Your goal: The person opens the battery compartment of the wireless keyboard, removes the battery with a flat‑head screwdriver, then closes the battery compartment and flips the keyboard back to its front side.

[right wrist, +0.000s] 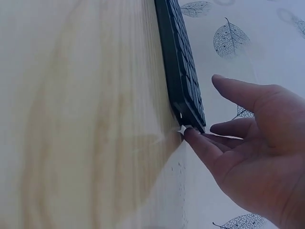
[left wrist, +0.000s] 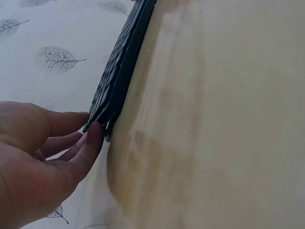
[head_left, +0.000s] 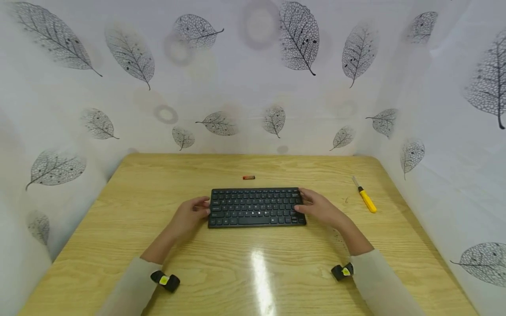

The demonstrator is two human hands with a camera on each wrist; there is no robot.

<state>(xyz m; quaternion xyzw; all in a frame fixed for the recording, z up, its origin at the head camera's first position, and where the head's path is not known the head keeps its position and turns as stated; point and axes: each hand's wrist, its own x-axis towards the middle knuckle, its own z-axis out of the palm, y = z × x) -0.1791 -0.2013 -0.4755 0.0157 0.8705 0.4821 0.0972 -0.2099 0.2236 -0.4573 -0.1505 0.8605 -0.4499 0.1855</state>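
A black keyboard (head_left: 257, 207) lies level at the middle of the wooden table, keys up. At its left end, my left hand (head_left: 190, 216) pinches the edge; the left wrist view shows thumb and a fingertip meeting the corner of the keyboard (left wrist: 119, 71). My right hand (head_left: 322, 208) is at the opposite end. In the right wrist view its fingertips touch the near corner of the keyboard (right wrist: 183, 71), while the thumb stands apart above the keys. The other fingers are partly hidden behind the keyboard's ends.
A small red and black battery (head_left: 249, 177) lies beyond the keyboard. To the right lies a screwdriver (head_left: 367, 200) with a yellow handle. Leaf-printed white cloth (head_left: 237, 87) surrounds the table (head_left: 158, 175) at the back and sides. Both wrists carry black straps.
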